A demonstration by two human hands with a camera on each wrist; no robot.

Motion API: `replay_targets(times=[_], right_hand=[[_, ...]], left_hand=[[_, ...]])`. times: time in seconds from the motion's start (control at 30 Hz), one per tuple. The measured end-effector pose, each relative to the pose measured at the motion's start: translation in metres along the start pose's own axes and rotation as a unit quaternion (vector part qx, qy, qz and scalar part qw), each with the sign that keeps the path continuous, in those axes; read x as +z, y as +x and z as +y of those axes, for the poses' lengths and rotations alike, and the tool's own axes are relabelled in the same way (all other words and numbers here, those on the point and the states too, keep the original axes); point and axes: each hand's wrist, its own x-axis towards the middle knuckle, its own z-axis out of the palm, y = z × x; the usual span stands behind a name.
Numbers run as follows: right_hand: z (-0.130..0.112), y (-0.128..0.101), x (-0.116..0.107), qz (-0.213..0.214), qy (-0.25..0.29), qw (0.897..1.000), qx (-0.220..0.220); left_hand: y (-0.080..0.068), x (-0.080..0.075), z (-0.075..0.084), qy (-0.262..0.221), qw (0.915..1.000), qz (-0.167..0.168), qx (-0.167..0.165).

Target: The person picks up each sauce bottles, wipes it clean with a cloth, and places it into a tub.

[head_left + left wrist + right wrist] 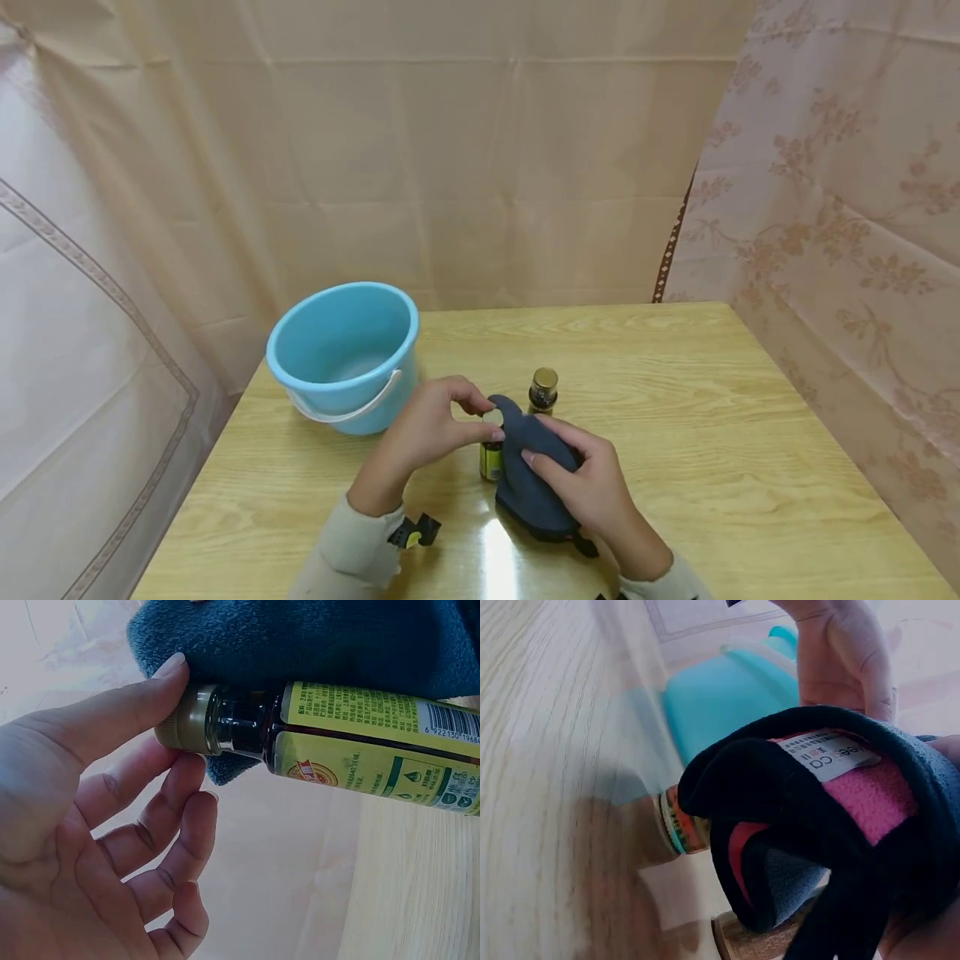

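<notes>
My left hand [429, 429] pinches the cap of the small bottle [491, 457], which stands on the table [712, 433] against the dark glove [532, 475]. My right hand [588, 487] grips this glove. I judge the cap is not yet off and the second bottle [543, 391] waits untouched.

Bright, even light — glare on the table [501, 550] — right-wrist view blurred.

Wooden table [712, 433], lower frame: blue bucket [343, 354] at left; two bottles [543, 390] and dark cloth [532, 483] at centre.
</notes>
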Motion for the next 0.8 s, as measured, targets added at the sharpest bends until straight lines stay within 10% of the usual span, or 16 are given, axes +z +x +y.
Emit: replay_targets(times=[0.8], right_hand=[[0.024,0.005,0.0,-0.058,-0.017,0.992,0.109]], left_hand=[[0.0,-0.001,0.0,0.012,0.9999,-0.003,0.011]])
